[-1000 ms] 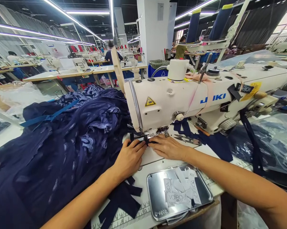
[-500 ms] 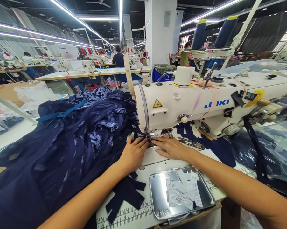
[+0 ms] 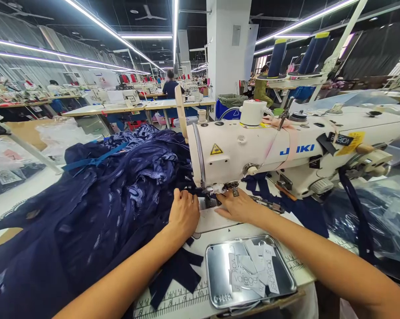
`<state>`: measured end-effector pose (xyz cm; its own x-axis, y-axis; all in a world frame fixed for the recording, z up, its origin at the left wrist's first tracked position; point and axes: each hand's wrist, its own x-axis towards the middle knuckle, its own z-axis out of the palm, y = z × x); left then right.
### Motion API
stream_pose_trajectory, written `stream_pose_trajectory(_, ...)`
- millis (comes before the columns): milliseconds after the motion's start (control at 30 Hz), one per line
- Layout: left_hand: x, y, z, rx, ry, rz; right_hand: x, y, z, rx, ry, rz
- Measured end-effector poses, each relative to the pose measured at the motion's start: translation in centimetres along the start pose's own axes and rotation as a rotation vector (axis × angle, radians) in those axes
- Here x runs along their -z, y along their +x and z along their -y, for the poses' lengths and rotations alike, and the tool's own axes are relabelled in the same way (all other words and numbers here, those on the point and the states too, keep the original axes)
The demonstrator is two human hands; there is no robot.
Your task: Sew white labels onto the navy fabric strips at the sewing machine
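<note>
My left hand [image 3: 184, 213] is closed, its fingers curled on the navy patterned fabric [image 3: 127, 190] just left of the needle area. What it grips is mostly the edge of this cloth, partly hidden by the hand. On the other side of the presser foot [image 3: 208, 201], my right hand [image 3: 237, 205] lies flat with fingers stretched toward the needle; some fingertips disappear behind the machine parts. Above both hands is the white sewing machine head [image 3: 233, 150]. Small scissors-like snips [image 3: 267, 204] lie beyond my right wrist.
A metal tray [image 3: 216, 266] with white printed labels [image 3: 249, 272] stands at the front edge. Navy scraps [image 3: 176, 274] lie beside it over a printed ruler. Plastic-wrapped dark goods [image 3: 386, 212] are at right. Thread cones [image 3: 276, 57] stand behind the machine.
My left hand has drawn slightly left, away from the needle, and its fingers have gone from flat to curled. My right hand stays by the presser foot. The view has tilted slightly up.
</note>
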<state>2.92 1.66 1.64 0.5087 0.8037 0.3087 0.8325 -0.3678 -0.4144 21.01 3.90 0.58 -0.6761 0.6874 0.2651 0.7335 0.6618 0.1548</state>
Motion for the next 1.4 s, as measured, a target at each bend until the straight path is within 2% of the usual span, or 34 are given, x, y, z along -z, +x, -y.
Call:
stream_pose_trajectory(167, -0.5, 1.7, 1.2, -0.107, -0.099, 0.018, 1.7, -1.5, 0.0, 0.114, 0.061, 0.073)
stream_pose_trajectory(400, -0.9, 2.1, 1.6, -0.117, -0.171, 0.019, -0.2, -1.8, -1.0, 0.170, 0.044, 0.020)
stream_pose_trajectory(533, -0.9, 2.0, 1.6, -0.123, -0.184, 0.014, -0.4, -1.4, -0.6, 0.220, 0.031, -0.014)
stream_pose_trajectory(1067, -2.1, 2.9, 1.6, -0.103, -0.239, 0.032, -0.3, -1.1, 1.7, 0.113, -0.045, 0.006)
stream_pose_trajectory(1400, -2.2, 3.1, 1.5, -0.077, -0.225, 0.030, -0.3, -0.4, 2.7, 0.102, -0.114, 0.019)
